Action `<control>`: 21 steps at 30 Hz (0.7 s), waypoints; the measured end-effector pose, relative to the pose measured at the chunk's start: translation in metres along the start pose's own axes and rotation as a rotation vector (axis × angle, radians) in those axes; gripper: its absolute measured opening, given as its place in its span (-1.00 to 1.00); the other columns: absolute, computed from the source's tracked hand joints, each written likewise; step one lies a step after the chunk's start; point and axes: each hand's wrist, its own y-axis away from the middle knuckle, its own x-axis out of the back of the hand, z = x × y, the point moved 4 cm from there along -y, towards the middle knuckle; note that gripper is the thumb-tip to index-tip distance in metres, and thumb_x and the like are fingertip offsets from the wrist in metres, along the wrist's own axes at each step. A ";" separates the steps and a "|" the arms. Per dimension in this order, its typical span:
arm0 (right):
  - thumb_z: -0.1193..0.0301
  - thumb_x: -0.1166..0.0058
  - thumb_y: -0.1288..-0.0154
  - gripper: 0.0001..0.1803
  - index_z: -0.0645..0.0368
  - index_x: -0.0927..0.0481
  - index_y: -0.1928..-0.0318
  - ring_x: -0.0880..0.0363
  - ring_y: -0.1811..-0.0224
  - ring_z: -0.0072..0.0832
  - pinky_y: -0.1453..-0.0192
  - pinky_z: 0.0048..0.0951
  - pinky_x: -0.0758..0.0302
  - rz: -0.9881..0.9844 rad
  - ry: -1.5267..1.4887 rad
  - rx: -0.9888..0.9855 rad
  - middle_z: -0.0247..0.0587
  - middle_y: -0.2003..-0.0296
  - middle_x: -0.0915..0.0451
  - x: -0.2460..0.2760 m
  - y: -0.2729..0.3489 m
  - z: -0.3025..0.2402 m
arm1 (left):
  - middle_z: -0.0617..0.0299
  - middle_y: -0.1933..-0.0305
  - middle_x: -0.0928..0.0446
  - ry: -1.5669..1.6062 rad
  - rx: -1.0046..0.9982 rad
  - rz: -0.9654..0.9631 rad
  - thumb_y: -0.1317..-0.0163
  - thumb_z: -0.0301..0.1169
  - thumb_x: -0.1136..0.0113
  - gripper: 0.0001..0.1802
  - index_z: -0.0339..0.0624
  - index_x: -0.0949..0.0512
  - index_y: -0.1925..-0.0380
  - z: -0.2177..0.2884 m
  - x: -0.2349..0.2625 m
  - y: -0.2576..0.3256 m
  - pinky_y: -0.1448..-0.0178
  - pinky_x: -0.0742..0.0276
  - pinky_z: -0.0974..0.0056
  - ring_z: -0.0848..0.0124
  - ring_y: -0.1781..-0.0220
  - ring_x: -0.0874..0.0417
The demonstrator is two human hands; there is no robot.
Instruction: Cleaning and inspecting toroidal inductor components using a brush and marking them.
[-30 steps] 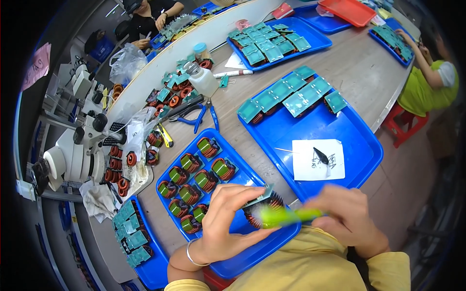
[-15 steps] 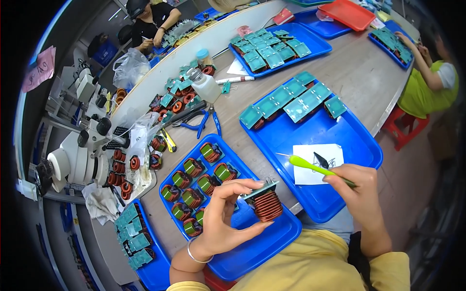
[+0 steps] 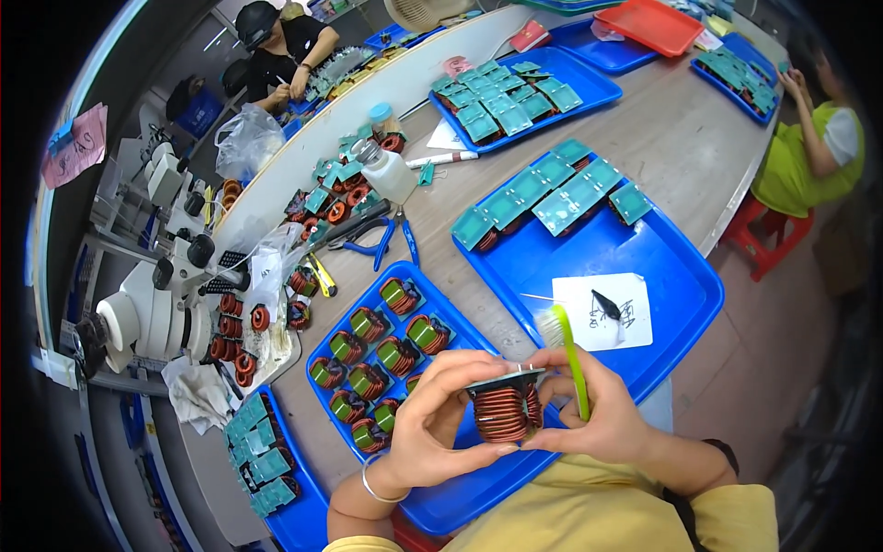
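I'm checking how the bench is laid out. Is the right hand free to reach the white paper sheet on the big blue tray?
Probably not right away: the right hand grips a green brush and steadies the copper coil. The white paper sheet lies just beyond it, nothing between.

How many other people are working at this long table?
2: one person in black at the far left end, one person in a green top at the right. Others may be out of view.

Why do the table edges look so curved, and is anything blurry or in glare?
Head view: the fisheye lens bows the table edge and blacks out the corners; lighting is even, without strong glare; the coil between left hand and right hand looks sharp.
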 end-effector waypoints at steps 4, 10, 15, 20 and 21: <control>0.58 -0.38 0.19 -0.27 0.19 -0.28 -0.05 -0.41 0.39 -0.78 0.62 -0.78 -0.11 0.110 0.008 0.113 -0.22 0.20 -0.48 0.004 0.003 -0.003 | 0.04 -0.14 -0.20 -0.087 -0.033 -0.063 0.17 -0.63 -0.37 -0.26 -0.34 -0.27 -0.09 -0.006 0.002 0.000 -0.26 -0.27 0.18 0.26 -0.23 -0.28; 0.54 -0.41 0.24 -0.41 0.22 -0.44 0.09 -0.48 0.34 -0.60 0.42 -0.67 -0.37 0.235 0.469 0.610 -0.16 0.15 -0.44 0.011 0.001 -0.028 | 0.04 -0.15 -0.26 0.317 0.248 0.016 0.00 -0.51 -0.30 -0.34 -0.36 -0.24 -0.12 -0.013 -0.003 -0.001 -0.26 -0.28 0.21 0.29 -0.20 -0.33; 0.44 -0.38 0.15 -0.46 0.25 -0.45 0.10 -0.48 0.40 -0.52 0.41 -0.61 -0.39 0.209 0.458 0.534 -0.12 0.16 -0.42 0.016 0.012 -0.051 | 0.07 -0.12 -0.32 0.545 0.399 0.092 -0.13 -0.43 -0.20 -0.42 -0.38 -0.23 -0.13 -0.029 0.001 0.007 -0.21 -0.34 0.26 0.35 -0.15 -0.39; 0.42 -0.15 -0.12 -0.75 0.24 -0.48 0.21 -0.48 0.66 -0.39 0.59 -0.47 -0.42 0.278 0.794 0.638 -0.20 0.56 -0.50 0.030 0.032 -0.046 | 0.08 -0.13 -0.31 0.515 0.323 0.111 -0.09 -0.45 -0.24 -0.43 -0.37 -0.28 -0.10 -0.025 0.006 0.006 -0.21 -0.34 0.27 0.34 -0.16 -0.38; 0.40 -0.11 -0.16 -0.82 0.23 -0.48 0.28 -0.46 0.69 -0.36 0.61 -0.44 -0.41 0.023 0.876 0.455 -0.21 0.63 -0.46 0.023 0.030 -0.032 | 0.08 -0.13 -0.31 0.515 0.321 0.111 -0.09 -0.45 -0.24 -0.43 -0.37 -0.28 -0.10 -0.026 0.006 0.005 -0.21 -0.34 0.27 0.34 -0.16 -0.38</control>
